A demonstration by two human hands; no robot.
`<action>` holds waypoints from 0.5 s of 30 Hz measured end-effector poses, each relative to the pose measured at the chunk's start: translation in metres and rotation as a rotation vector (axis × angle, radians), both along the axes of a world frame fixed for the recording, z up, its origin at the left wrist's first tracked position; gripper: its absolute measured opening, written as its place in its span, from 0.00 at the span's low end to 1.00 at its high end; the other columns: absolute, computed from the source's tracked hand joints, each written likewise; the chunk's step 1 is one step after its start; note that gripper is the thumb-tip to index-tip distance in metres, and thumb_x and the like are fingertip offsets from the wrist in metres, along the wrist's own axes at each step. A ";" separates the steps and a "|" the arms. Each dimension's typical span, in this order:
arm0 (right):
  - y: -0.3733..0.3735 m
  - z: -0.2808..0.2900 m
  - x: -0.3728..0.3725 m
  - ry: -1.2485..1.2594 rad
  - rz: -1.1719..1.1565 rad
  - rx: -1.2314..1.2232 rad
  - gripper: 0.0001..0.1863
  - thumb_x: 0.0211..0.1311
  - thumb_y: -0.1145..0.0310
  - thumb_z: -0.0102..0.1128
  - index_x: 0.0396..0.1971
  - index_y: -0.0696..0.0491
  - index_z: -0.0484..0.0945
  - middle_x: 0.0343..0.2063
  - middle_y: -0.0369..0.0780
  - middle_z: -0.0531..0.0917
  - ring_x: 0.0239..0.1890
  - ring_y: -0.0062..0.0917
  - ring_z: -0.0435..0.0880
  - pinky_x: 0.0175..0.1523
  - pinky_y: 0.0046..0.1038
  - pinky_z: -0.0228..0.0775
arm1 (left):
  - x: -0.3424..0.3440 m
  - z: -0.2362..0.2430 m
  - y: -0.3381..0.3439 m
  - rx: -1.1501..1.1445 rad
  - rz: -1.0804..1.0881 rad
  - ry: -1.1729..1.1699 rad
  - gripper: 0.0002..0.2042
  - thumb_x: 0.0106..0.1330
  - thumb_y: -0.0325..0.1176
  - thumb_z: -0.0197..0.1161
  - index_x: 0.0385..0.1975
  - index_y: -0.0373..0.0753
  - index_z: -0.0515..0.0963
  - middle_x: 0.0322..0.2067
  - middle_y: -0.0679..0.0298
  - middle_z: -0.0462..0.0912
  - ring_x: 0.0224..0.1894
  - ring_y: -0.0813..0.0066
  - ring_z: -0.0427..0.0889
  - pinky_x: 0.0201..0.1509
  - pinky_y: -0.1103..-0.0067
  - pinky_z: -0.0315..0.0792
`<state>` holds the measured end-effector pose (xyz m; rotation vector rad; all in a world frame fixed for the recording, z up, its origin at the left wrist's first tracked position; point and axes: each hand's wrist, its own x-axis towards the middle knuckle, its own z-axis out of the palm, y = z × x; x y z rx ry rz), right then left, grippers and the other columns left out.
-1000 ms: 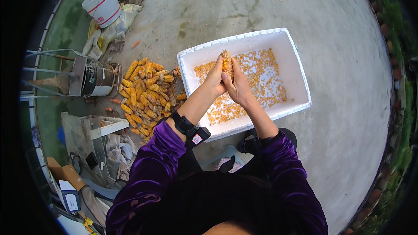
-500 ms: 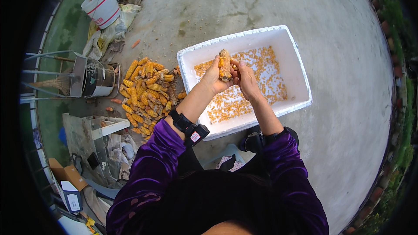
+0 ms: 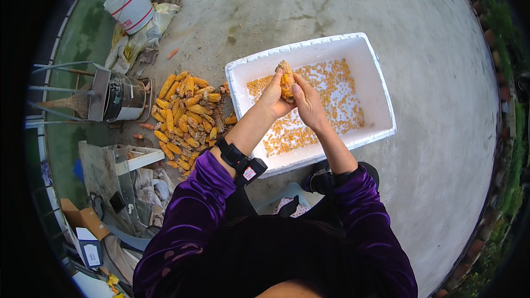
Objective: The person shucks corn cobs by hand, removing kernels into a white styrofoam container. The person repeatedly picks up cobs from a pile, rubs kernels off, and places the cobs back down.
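An ear of corn [image 3: 287, 80], partly bare near its far tip, is held upright between both hands above a white foam box [image 3: 377, 96]. My left hand [image 3: 272, 101] wraps its left side and base. From the right, my right hand [image 3: 310, 104] closes on the cob, its thumb pressed against the kernels; the other fingers are mostly hidden. Loose yellow corn kernels [image 3: 342, 85] lie scattered over the box floor beneath. Left of the box, a heap of dried corn ears [image 3: 185, 113] rests on the concrete.
A white bucket with red bands [image 3: 130, 8] stands at the far left near plastic sacks [image 3: 157, 19]. A dark drum [image 3: 126, 97] lies left of the heap. Boards and scraps [image 3: 118, 187] and cardboard boxes [image 3: 83, 218] fill the near left. Plants [image 3: 510, 182] border the concrete on the right.
My right hand has closed in on the ear, its thumb now against the cob where loose kernels showed by the fingers before. The ear has tilted slightly; my left hand keeps its grip.
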<state>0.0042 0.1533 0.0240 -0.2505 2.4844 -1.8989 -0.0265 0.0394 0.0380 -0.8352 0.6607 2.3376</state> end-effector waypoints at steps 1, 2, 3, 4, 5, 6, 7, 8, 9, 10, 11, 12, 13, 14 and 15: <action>-0.001 0.007 0.002 0.080 -0.011 0.171 0.23 0.68 0.62 0.44 0.57 0.60 0.65 0.44 0.53 0.78 0.47 0.39 0.78 0.50 0.30 0.69 | 0.001 -0.007 0.001 -0.044 0.018 0.033 0.19 0.69 0.52 0.47 0.44 0.42 0.71 0.40 0.63 0.76 0.44 0.69 0.76 0.52 0.68 0.73; -0.005 0.020 0.005 0.058 -0.018 0.228 0.21 0.66 0.65 0.45 0.54 0.60 0.67 0.41 0.57 0.77 0.44 0.47 0.78 0.46 0.34 0.70 | 0.002 -0.014 0.002 -0.089 0.035 0.066 0.18 0.69 0.51 0.48 0.44 0.42 0.71 0.39 0.63 0.76 0.43 0.70 0.76 0.51 0.69 0.74; -0.009 0.016 0.007 0.049 -0.046 0.256 0.20 0.66 0.65 0.45 0.54 0.60 0.68 0.40 0.57 0.77 0.43 0.47 0.78 0.45 0.34 0.70 | 0.003 -0.021 0.003 -0.134 0.053 0.098 0.18 0.69 0.50 0.49 0.44 0.42 0.71 0.39 0.63 0.76 0.43 0.71 0.76 0.50 0.71 0.75; -0.011 0.012 0.009 0.039 -0.082 0.290 0.19 0.66 0.66 0.44 0.53 0.60 0.68 0.39 0.57 0.78 0.42 0.47 0.79 0.44 0.35 0.70 | 0.005 -0.020 0.007 -0.127 0.074 0.084 0.16 0.69 0.48 0.51 0.42 0.41 0.71 0.38 0.64 0.76 0.42 0.72 0.77 0.47 0.73 0.76; -0.011 0.010 0.010 0.028 -0.118 0.322 0.19 0.67 0.66 0.43 0.53 0.60 0.69 0.38 0.57 0.78 0.41 0.47 0.79 0.43 0.35 0.71 | 0.007 -0.020 0.009 -0.130 0.069 0.070 0.16 0.69 0.48 0.51 0.42 0.41 0.71 0.38 0.64 0.76 0.41 0.72 0.77 0.47 0.73 0.76; -0.009 0.008 0.011 0.051 -0.127 0.157 0.18 0.68 0.67 0.42 0.50 0.61 0.71 0.34 0.56 0.80 0.38 0.46 0.81 0.41 0.35 0.71 | 0.008 -0.019 0.011 -0.133 0.065 0.055 0.16 0.69 0.48 0.51 0.41 0.41 0.71 0.37 0.64 0.77 0.40 0.72 0.77 0.48 0.73 0.76; -0.008 0.007 0.011 0.037 -0.129 0.114 0.17 0.68 0.67 0.41 0.50 0.61 0.71 0.34 0.55 0.80 0.37 0.46 0.81 0.41 0.35 0.71 | 0.009 -0.017 0.011 -0.139 0.063 0.043 0.16 0.69 0.48 0.51 0.41 0.41 0.71 0.36 0.64 0.77 0.39 0.72 0.77 0.48 0.73 0.75; -0.006 0.005 0.009 0.024 -0.130 0.071 0.17 0.68 0.67 0.41 0.50 0.61 0.72 0.33 0.55 0.80 0.37 0.45 0.81 0.40 0.34 0.71 | 0.009 -0.017 0.011 -0.116 0.076 0.043 0.15 0.69 0.48 0.51 0.41 0.41 0.71 0.35 0.64 0.77 0.39 0.72 0.77 0.47 0.74 0.76; -0.005 0.004 0.008 0.010 -0.132 0.027 0.17 0.68 0.67 0.40 0.49 0.61 0.72 0.33 0.55 0.80 0.37 0.45 0.81 0.40 0.34 0.71 | 0.009 -0.016 0.011 -0.092 0.089 0.042 0.15 0.69 0.47 0.50 0.40 0.41 0.71 0.35 0.65 0.77 0.38 0.72 0.77 0.47 0.74 0.76; -0.004 0.005 0.007 -0.001 -0.130 -0.005 0.17 0.68 0.67 0.40 0.48 0.61 0.72 0.32 0.55 0.80 0.35 0.45 0.81 0.39 0.34 0.71 | 0.008 -0.016 0.011 -0.069 0.105 0.042 0.15 0.69 0.47 0.50 0.40 0.40 0.71 0.34 0.65 0.77 0.37 0.73 0.77 0.46 0.74 0.76; -0.004 0.006 0.007 -0.012 -0.128 -0.036 0.16 0.68 0.67 0.40 0.47 0.60 0.73 0.31 0.55 0.80 0.34 0.46 0.81 0.38 0.34 0.71 | 0.008 -0.017 0.011 -0.091 0.097 0.065 0.15 0.70 0.47 0.50 0.40 0.40 0.71 0.34 0.65 0.76 0.37 0.73 0.77 0.45 0.74 0.76; -0.004 0.007 0.006 -0.023 -0.126 -0.068 0.16 0.68 0.67 0.40 0.46 0.60 0.73 0.30 0.54 0.80 0.33 0.46 0.81 0.37 0.35 0.71 | 0.007 -0.019 0.010 -0.114 0.089 0.088 0.15 0.70 0.47 0.50 0.40 0.40 0.71 0.34 0.65 0.76 0.36 0.73 0.77 0.45 0.74 0.76; -0.005 0.008 0.007 -0.001 -0.134 0.017 0.16 0.69 0.67 0.39 0.44 0.60 0.74 0.29 0.54 0.80 0.32 0.46 0.80 0.37 0.35 0.71 | 0.008 -0.019 0.009 -0.137 0.081 0.108 0.15 0.70 0.47 0.50 0.40 0.40 0.71 0.33 0.65 0.76 0.36 0.73 0.77 0.44 0.74 0.76; -0.007 0.010 0.009 0.021 -0.141 0.101 0.16 0.69 0.66 0.39 0.43 0.60 0.75 0.28 0.54 0.79 0.30 0.46 0.80 0.36 0.35 0.70 | 0.008 -0.019 0.010 -0.199 0.060 0.127 0.15 0.70 0.47 0.49 0.39 0.40 0.71 0.33 0.65 0.76 0.36 0.74 0.77 0.43 0.75 0.76; -0.010 0.011 0.011 0.044 -0.148 0.186 0.16 0.70 0.66 0.39 0.41 0.60 0.75 0.27 0.53 0.79 0.29 0.47 0.80 0.35 0.35 0.70 | 0.009 -0.020 0.011 -0.205 0.066 0.143 0.15 0.70 0.47 0.49 0.39 0.40 0.71 0.33 0.65 0.76 0.36 0.74 0.77 0.43 0.75 0.75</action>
